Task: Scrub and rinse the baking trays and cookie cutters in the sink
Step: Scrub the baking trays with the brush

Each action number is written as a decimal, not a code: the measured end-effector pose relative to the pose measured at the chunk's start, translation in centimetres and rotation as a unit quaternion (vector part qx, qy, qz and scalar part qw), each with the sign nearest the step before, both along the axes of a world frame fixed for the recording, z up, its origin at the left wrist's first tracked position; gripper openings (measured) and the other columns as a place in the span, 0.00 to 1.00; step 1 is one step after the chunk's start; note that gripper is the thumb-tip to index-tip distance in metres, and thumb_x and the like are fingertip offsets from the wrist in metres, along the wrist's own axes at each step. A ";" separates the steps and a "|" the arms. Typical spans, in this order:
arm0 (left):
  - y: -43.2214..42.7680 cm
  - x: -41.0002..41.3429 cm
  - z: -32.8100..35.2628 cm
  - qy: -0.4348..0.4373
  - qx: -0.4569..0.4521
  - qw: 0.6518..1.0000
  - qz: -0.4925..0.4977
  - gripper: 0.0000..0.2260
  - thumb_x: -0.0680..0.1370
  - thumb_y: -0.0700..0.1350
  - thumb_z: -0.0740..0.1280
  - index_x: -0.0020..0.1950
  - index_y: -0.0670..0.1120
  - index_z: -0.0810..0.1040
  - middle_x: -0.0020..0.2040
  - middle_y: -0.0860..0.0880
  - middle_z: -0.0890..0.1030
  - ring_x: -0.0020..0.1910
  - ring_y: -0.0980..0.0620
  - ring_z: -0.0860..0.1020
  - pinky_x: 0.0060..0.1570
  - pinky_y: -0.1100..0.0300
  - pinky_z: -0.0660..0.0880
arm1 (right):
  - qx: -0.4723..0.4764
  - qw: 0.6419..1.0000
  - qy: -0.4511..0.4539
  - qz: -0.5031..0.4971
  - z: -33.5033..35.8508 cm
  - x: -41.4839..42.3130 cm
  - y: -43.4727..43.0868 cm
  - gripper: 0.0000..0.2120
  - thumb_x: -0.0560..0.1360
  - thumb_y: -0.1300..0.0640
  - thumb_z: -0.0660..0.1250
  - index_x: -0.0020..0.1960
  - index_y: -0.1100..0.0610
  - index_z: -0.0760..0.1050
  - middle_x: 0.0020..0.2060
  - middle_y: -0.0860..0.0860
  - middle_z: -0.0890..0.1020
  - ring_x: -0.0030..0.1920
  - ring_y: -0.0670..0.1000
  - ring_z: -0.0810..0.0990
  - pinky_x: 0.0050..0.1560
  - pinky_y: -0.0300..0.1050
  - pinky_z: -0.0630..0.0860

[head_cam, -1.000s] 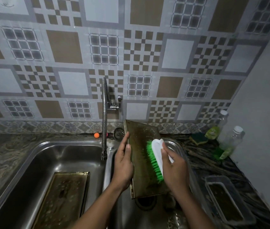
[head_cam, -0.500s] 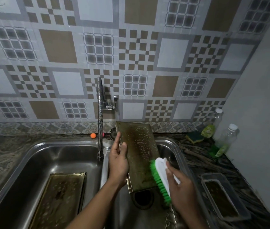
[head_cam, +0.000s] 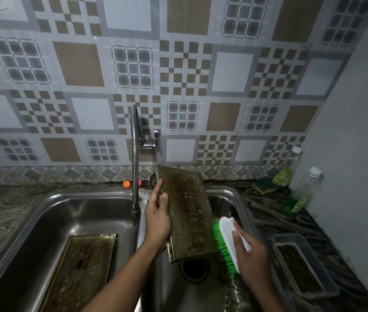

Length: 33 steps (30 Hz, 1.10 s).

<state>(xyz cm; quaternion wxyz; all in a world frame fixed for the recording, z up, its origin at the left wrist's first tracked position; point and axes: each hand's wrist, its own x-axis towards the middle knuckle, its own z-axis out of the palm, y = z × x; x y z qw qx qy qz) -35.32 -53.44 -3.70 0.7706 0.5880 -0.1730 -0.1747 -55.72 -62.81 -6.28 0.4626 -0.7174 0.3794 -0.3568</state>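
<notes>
We note left hand (head_cam: 158, 224) gripping the sudsy baking tray (head_cam: 187, 212) by its rim, tilted over the right basin (head_cam: 239, 199), likely so runoff drains, right hand (head_cam: 253, 255) clasping the brush (head_cam: 225, 242) beside its lower corner.

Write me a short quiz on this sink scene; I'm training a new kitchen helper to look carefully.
1. True or false: the left hand holds a spotted baking tray up over the right basin.
2. Which does the right hand grip? A a cloth; B a green-bristled brush; C a knife.
3. Where does the second baking tray lie?
Key: 1 true; 2 B; 3 flat in the left basin.
</notes>
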 end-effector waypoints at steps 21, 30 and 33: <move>1.9 -8.9 1.4 -0.158 0.108 0.968 -0.162 0.20 0.77 0.39 0.68 0.67 0.53 0.74 0.56 0.55 0.80 0.55 0.58 0.79 0.55 0.53 0.79 | -0.073 0.991 0.091 -0.069 3.1 -1.4 4.2 0.13 0.75 0.61 0.68 0.59 0.55 0.79 0.59 0.52 0.74 0.59 0.54 0.76 0.54 0.45 0.74; 12.7 -4.9 -5.7 -0.103 0.303 0.947 -0.026 0.17 0.74 0.37 0.69 0.54 0.59 0.79 0.54 0.53 0.82 0.46 0.56 0.80 0.49 0.58 0.79 | 0.118 0.993 0.012 -0.018 0.4 0.9 5.7 0.15 0.78 0.60 0.66 0.64 0.59 0.77 0.56 0.48 0.79 0.55 0.49 0.77 0.56 0.44 0.72; 16.8 -3.5 -6.1 -0.055 0.306 0.950 -0.013 0.17 0.73 0.37 0.67 0.59 0.52 0.79 0.45 0.51 0.83 0.39 0.55 0.78 0.39 0.63 0.75 | 0.121 0.992 0.032 0.018 -0.1 3.5 9.3 0.15 0.78 0.60 0.66 0.63 0.58 0.77 0.56 0.49 0.81 0.56 0.50 0.78 0.58 0.45 0.73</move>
